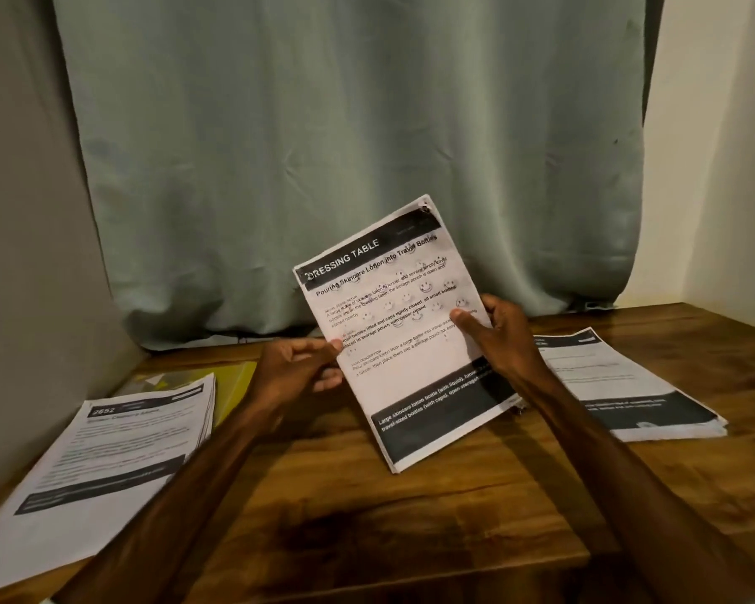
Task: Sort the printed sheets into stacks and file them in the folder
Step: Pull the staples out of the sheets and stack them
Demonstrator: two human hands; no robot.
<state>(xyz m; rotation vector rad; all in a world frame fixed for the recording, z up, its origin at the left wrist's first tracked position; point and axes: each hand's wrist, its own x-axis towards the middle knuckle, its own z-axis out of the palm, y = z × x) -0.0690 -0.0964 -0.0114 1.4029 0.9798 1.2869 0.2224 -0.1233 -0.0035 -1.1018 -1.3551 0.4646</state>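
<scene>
A bundle of printed sheets (404, 337), its top page headed "DRESSING TABLE", is held tilted above the middle of the wooden table (389, 507). My left hand (299, 368) pinches its left edge. Gripping the right edge is my right hand (495, 337), thumb on the front of the page. One stack of printed sheets (92, 464) lies on the table at the left, and another stack (628, 385) lies flat at the right. A yellow-green folder (232, 385) lies under and behind the left stack, mostly covered by it.
A grey-green curtain (345, 146) hangs right behind the table's far edge. A grey wall (22, 255) closes the left side and a pale wall (715, 146) the right. The table's front edge runs just below my forearms.
</scene>
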